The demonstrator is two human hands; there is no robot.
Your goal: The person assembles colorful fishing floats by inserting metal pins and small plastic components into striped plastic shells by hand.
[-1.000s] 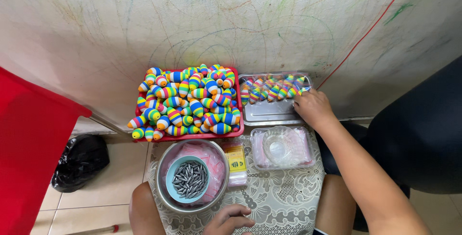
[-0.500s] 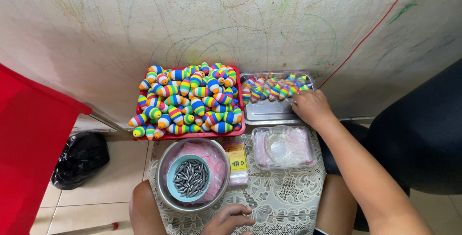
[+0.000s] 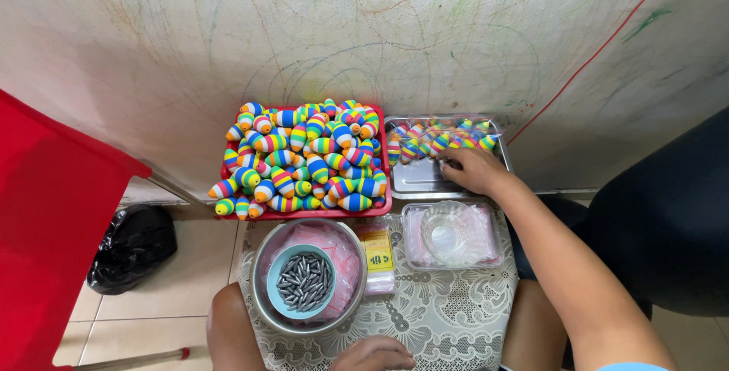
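— In the metal tray (image 3: 425,181) by the wall, what is my right hand (image 3: 472,169) doing?

— It lies palm down on the little bags of striped floats (image 3: 437,140). My fingers are bent over them, but I cannot tell if they pinch one yet.

— How do I do it well?

— I think I should take just one bag, pinch it softly and lift it straight up, so the others stay in the tray.

— And my arm?

— It stretches long across the lace-covered surface (image 3: 440,318). My left hand (image 3: 373,354) rests low near my knees, fingers curled, holding nothing I can see.
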